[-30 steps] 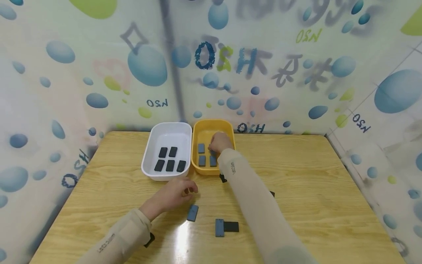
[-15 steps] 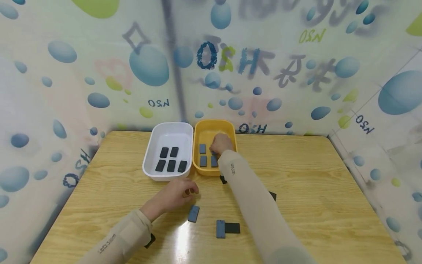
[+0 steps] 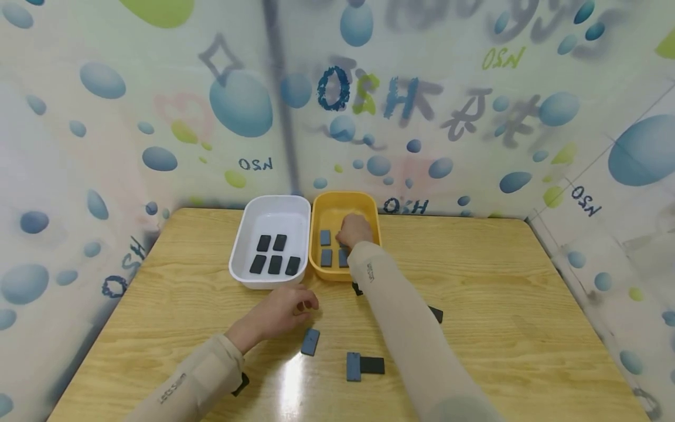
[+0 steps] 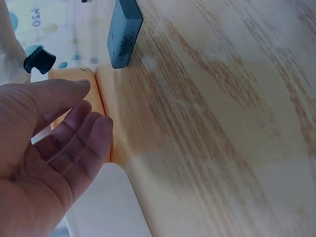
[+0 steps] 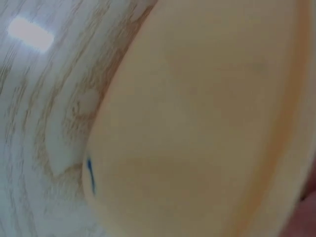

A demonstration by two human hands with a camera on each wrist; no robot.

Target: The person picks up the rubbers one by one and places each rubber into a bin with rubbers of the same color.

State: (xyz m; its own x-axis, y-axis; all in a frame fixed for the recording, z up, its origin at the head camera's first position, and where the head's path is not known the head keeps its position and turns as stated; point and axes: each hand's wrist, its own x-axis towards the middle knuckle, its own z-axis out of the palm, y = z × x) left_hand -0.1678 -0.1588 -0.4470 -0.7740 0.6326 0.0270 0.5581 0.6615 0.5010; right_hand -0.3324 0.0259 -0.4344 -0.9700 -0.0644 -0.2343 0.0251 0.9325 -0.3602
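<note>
My right hand (image 3: 355,228) reaches into the yellow tub (image 3: 345,204), its fingers bent down and gripping a blue-grey block (image 3: 343,242) that is mostly hidden. Several more blue-grey blocks (image 3: 326,258) lie flat in that tub. In the right wrist view the tub's wall (image 5: 187,108) fills most of the picture; only an edge of the hand shows. My left hand (image 3: 282,309) hovers near the white tub (image 3: 276,220), holding nothing, fingers loosely bent. A single blue-grey block (image 3: 310,341) lies on the table close to it, also seen as a block (image 4: 124,34) in the left wrist view.
Several black blocks (image 3: 275,264) lie inside the white tub. On the wooden table (image 3: 495,275), a blue-grey block (image 3: 354,367) lies against a black block (image 3: 372,365). Another black block (image 3: 436,314) is partly behind the right sleeve, and a patterned wall covering (image 3: 337,152) stands behind.
The head view has shifted very slightly, moving everything a little to the right. Both hands keep their places, the right one inside the yellow tub.
</note>
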